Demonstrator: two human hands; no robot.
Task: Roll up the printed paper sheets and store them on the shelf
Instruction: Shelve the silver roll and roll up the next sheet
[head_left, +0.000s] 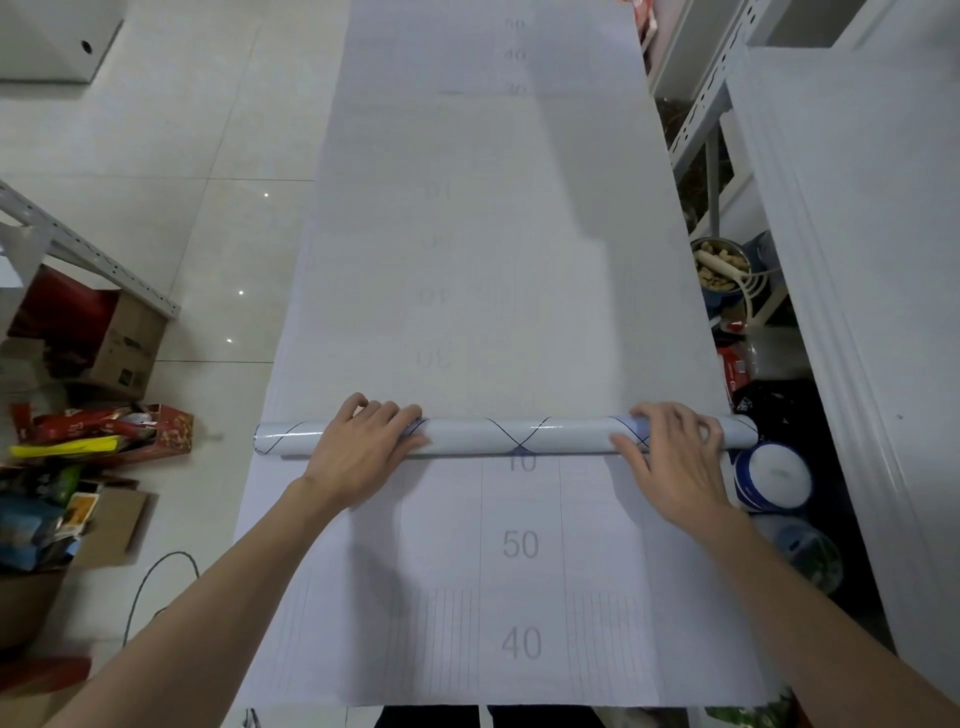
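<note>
A long white printed paper sheet (483, 234) lies flat on the tiled floor, with faint numbers such as 50 and 40 on it. Part of the paper is wound into a tight roll (519, 435) lying across the sheet, marked with thin dark diagonal lines. My left hand (363, 447) rests on top of the roll's left part, fingers curved over it. My right hand (675, 457) lies over the right part, fingers bent round the tube. Paper stretches both beyond the roll and between it and me. A white metal shelf (711, 104) stands at the right.
Cardboard boxes (130, 343) and colourful packets (98, 431) crowd the left floor, with a dark cable (150, 582) near my left arm. A white-lidded blue tub (774, 478), a bowl of peanuts (719, 267) and bags sit along the right edge. A white panel (857, 260) stands at right.
</note>
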